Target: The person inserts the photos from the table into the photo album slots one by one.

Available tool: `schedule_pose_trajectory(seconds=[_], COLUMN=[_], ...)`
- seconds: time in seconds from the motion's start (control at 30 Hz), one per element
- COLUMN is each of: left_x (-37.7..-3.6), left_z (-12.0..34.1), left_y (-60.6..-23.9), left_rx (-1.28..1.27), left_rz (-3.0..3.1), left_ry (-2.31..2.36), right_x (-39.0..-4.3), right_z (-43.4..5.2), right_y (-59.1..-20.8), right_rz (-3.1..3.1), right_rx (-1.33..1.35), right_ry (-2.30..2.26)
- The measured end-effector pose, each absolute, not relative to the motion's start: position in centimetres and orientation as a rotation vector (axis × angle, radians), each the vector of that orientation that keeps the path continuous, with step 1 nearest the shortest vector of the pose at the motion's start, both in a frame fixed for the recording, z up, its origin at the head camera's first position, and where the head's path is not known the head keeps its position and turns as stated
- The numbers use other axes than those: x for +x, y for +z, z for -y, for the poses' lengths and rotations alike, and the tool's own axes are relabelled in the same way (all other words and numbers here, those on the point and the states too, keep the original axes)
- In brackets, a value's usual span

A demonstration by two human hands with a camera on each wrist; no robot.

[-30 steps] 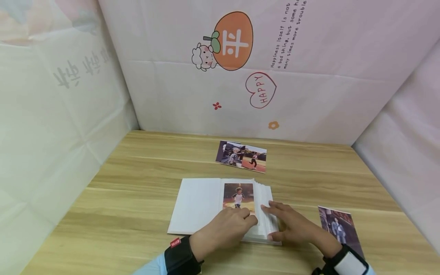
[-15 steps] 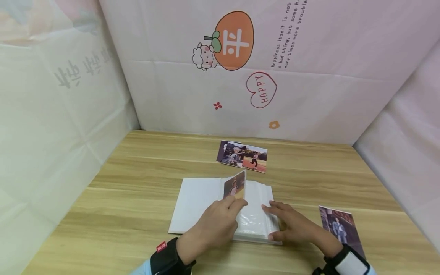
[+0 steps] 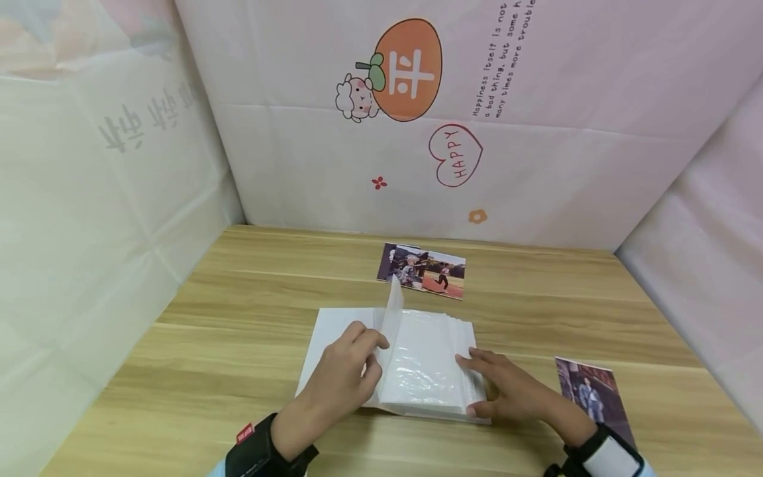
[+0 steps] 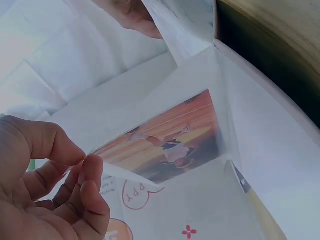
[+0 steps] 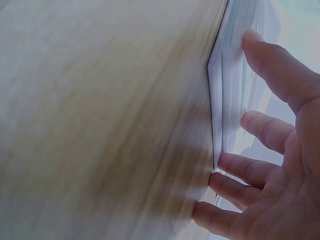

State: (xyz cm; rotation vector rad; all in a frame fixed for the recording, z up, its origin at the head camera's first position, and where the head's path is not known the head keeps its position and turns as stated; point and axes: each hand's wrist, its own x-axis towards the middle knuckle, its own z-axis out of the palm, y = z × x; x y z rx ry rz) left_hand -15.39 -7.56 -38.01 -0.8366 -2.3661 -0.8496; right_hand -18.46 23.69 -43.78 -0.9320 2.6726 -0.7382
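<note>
A white photo album [image 3: 426,364] lies spread on the wooden table. My left hand [image 3: 340,374] pinches the edge of one lifted page [image 3: 391,318], which stands nearly upright over the album. Within that page, in the left wrist view, a photo [image 4: 172,142] of a running child shows through the clear pocket. Under it the exposed page has a shiny clear pocket. My right hand [image 3: 512,391] rests along the album's right edge with fingers spread. In the right wrist view its fingertips [image 5: 252,37] touch the stacked page edges [image 5: 232,100].
Several overlapping photos [image 3: 444,273] lie behind the album. One more photo [image 3: 593,397] lies to the right, partly behind my right wrist. White printed cloth [image 3: 298,165] walls the table [image 3: 238,318] at the back and both sides.
My left hand has turned the page with the running child's photo up and leftward, uncovering the page below. My right hand has stayed at the album's right edge.
</note>
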Motion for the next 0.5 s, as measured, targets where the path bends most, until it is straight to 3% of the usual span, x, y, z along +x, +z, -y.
schedule_pose_trajectory(seconds=[0.5], left_x=[-13.9], left_z=[9.8], left_y=[-37.6], left_rx=[-0.473], left_rz=[2.624], left_ry=[-0.939], right_x=[-18.3], right_z=[-23.7], right_y=[-44.0], right_rz=[-2.673], right_rx=[-0.938], right_ry=[-0.743])
